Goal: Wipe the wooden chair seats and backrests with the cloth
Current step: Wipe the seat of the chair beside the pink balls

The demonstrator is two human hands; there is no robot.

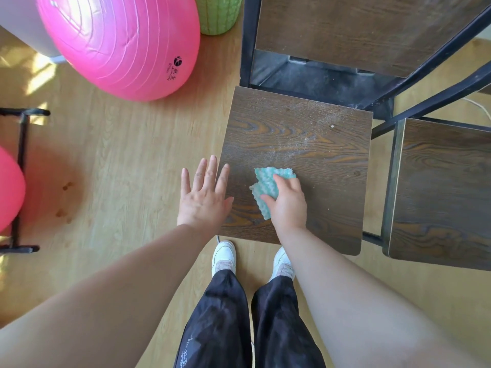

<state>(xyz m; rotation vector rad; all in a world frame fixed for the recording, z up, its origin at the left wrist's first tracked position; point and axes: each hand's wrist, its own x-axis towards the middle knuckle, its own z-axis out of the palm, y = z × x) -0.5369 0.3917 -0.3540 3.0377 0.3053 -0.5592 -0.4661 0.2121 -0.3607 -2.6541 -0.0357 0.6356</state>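
A dark wooden chair seat lies in front of me, dusty with pale specks across its far half. Its backrest rises at the top of the view in a black metal frame. My right hand presses a crumpled teal and white cloth flat onto the near middle of the seat. My left hand hovers open, fingers spread, over the seat's left edge and holds nothing. A second wooden seat stands to the right.
A large pink exercise ball rests on the light wood floor at the upper left, a green basket behind it. Another pink ball sits in a black rack at the left edge. My white shoes stand at the seat's front edge.
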